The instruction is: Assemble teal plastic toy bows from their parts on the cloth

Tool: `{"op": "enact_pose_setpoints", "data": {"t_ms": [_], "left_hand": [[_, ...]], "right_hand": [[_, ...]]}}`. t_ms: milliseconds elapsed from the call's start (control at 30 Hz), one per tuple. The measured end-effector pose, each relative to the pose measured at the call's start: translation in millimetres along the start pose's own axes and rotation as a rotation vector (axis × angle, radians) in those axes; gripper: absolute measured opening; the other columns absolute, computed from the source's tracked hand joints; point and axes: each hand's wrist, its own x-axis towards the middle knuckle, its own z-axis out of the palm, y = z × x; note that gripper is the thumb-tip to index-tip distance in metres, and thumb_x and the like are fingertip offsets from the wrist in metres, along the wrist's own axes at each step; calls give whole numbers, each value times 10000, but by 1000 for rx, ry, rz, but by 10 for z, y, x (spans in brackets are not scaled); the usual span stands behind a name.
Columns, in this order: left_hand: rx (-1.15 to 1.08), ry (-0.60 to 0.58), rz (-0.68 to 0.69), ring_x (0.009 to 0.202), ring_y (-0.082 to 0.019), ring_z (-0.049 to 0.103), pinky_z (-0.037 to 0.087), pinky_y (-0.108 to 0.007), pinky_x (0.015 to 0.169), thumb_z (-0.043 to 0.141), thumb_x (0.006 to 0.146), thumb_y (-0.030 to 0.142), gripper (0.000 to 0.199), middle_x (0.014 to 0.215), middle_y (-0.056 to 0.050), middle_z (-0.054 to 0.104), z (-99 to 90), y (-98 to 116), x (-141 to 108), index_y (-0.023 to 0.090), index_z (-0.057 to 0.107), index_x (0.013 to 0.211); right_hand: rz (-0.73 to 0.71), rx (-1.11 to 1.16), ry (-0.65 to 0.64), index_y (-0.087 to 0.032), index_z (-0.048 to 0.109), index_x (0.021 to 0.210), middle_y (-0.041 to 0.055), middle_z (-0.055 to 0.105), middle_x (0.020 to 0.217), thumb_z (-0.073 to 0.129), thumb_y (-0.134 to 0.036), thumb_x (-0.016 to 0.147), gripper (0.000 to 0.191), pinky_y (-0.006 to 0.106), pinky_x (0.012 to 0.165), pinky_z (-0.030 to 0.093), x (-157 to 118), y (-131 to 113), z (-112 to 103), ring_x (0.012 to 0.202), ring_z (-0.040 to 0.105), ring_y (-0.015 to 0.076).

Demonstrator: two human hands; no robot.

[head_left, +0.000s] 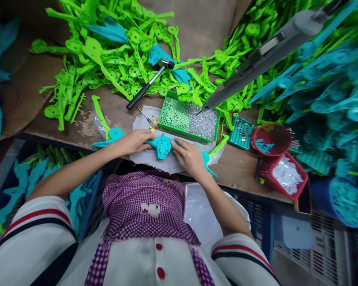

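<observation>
In front of my apron a toy bow [162,146] of blue plastic lies crosswise on a grey cloth [143,159], its middle shaped like an animal's head. Green curved arms reach out from both of its ends. My left hand [135,142] has its fingers closed on the blue part left of the head. On the other side, my right hand [189,157] holds the bow close to the head, thumb hidden. Just beyond the hands stands a green tray [215,129] with many small silver screws in its right half. The tip of a hanging grey electric screwdriver [256,59] is over the screws.
A hammer [150,84] lies by a heap of green plastic parts [104,59]. To the right are a teal tray [241,133], a red bowl [271,139] and a red basket [296,186]. Blue parts [340,87] pile up at far right. A thin awl-like tool [144,115] rests near the cloth.
</observation>
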Motion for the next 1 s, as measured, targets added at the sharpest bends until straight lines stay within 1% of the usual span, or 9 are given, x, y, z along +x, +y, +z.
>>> {"op": "enact_pose_setpoints", "data": {"t_ms": [167,267,333,433,533,667,733,867,1000], "left_hand": [[0,-78,-58,961,-223,670,474,-304,795,675,827,290,270,1034,-67,729,-100,-11,85,189,673,1077],[-4,-131,-76,939,-219,671,458,-293,777,662,832,324,278,1007,-54,738,-164,-28,116,197,684,1078],[-8,-144,-77,956,-219,666,451,-291,785,653,837,348,299,1027,-55,738,-188,-44,123,199,684,1094],[-11,-133,-72,1009,-226,651,450,-297,823,658,833,377,340,1080,-60,732,-189,-75,128,206,679,1126],[-9,-113,-88,1008,-240,653,456,-307,822,687,809,374,341,1066,-66,734,-156,-102,131,209,685,1107],[-17,-66,-47,1008,-237,659,463,-310,833,695,792,314,365,1085,-59,729,-112,-112,106,215,668,1142],[-20,-72,-41,1023,-235,657,463,-311,850,682,791,268,383,1104,-55,725,-114,-102,87,215,658,1170],[-37,-97,-66,1078,-252,649,456,-323,897,677,788,237,407,1150,-73,719,-195,-55,75,193,659,1191],[-55,-96,-66,1135,-252,634,438,-331,961,674,806,275,413,1229,-74,699,-303,-36,108,197,662,1212]], "right_hand": [[-44,14,-60,-213,570,1368,100,594,1405,437,-268,988,406,497,998,532,60,25,-94,1248,608,278],[-48,27,-86,-210,556,1383,98,575,1423,434,-253,986,418,497,1023,525,86,16,-162,1271,593,273],[-42,38,-96,-213,553,1385,96,566,1430,432,-250,985,419,503,1021,527,103,13,-202,1277,589,273],[-32,56,-105,-253,553,1383,73,575,1424,453,-246,976,419,515,995,539,134,28,-240,1260,602,271],[-24,68,-116,-269,569,1366,63,591,1411,480,-248,966,411,511,979,543,165,52,-238,1236,618,270],[-10,63,-117,-259,593,1342,71,602,1402,501,-263,958,395,505,969,539,171,50,-176,1219,623,276],[-8,54,-103,-250,595,1340,83,599,1404,497,-267,960,393,507,973,531,157,38,-146,1223,617,281],[-17,53,-95,-242,593,1342,90,601,1401,484,-275,969,390,513,988,515,144,35,-176,1227,610,284],[-31,62,-94,-248,580,1356,76,597,1407,480,-281,974,396,491,1004,515,200,59,-317,1250,597,266]]}}
